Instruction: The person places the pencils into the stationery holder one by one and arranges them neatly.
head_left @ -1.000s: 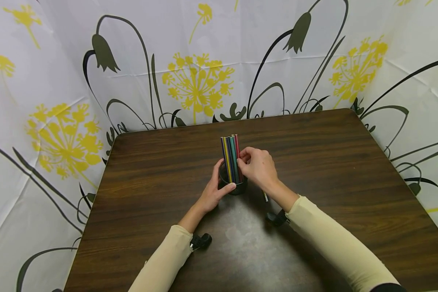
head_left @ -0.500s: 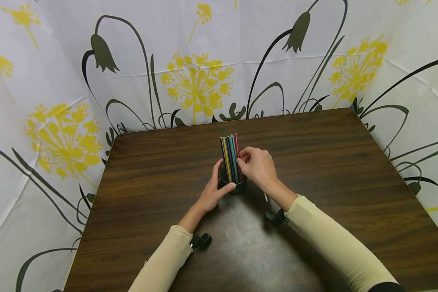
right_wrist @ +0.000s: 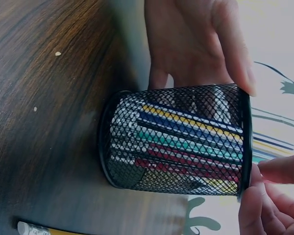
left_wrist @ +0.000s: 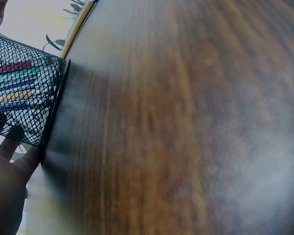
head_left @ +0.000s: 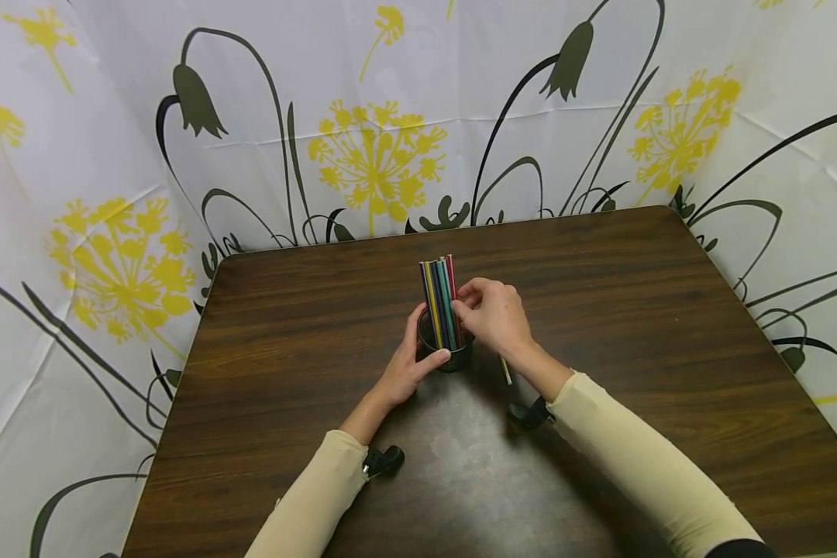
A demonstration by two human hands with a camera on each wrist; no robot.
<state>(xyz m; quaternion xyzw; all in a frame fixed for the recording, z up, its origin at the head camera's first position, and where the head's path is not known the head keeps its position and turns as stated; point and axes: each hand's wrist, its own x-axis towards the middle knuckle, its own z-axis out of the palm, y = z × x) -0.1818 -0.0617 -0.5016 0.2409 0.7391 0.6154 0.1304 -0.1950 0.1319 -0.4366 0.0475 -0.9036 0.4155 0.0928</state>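
A black wire-mesh pencil cup (head_left: 453, 360) stands upright on the table. Several coloured pencils (head_left: 435, 302) rise out of it, blue, yellow, teal and red. My left hand (head_left: 408, 360) holds the cup from its left side, with the thumb near the rim. At the rim's right side, my right hand (head_left: 495, 314) pinches at the red pencil (head_left: 452, 271); its fingertips partly hide the grip. In the right wrist view, the pencils' lower parts show through the mesh (right_wrist: 186, 132), and the right fingers (right_wrist: 255, 205) touch the rim.
A yellow pencil (head_left: 505, 370) with a white eraser end lies on the table right of the cup, partly under my right wrist. The brown wooden table (head_left: 307, 325) ends at a flower-printed curtain (head_left: 251, 170) behind and on both sides.
Both hands stay almost still at the cup. My right hand has shifted very slightly, and a little more of the yellow pencil on the table shows beneath the wrist.
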